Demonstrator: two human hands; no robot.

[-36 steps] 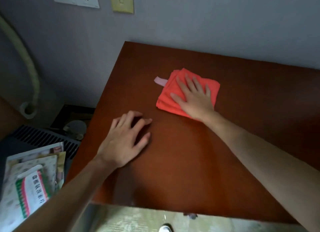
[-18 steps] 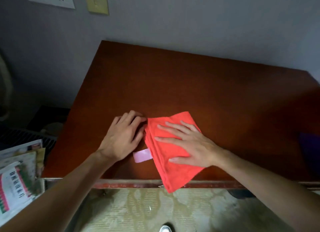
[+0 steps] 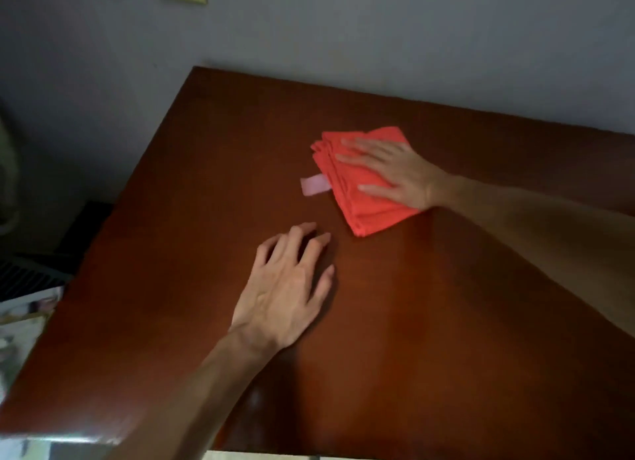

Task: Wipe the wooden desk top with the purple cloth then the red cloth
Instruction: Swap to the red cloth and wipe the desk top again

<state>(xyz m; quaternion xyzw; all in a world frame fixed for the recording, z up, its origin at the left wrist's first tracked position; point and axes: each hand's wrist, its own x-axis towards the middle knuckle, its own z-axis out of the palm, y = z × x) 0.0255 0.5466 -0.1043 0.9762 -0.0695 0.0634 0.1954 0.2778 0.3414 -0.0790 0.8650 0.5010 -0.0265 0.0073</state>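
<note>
Lying folded on the far middle of the table, one red cloth sits under the flat, open right hand. One left hand rests empty, fingers spread. Uneven pressure could unfold the layers. No purple cloth shows.

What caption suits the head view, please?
Right hand presses red cloth on wooden desk; left hand rests flat.
</note>
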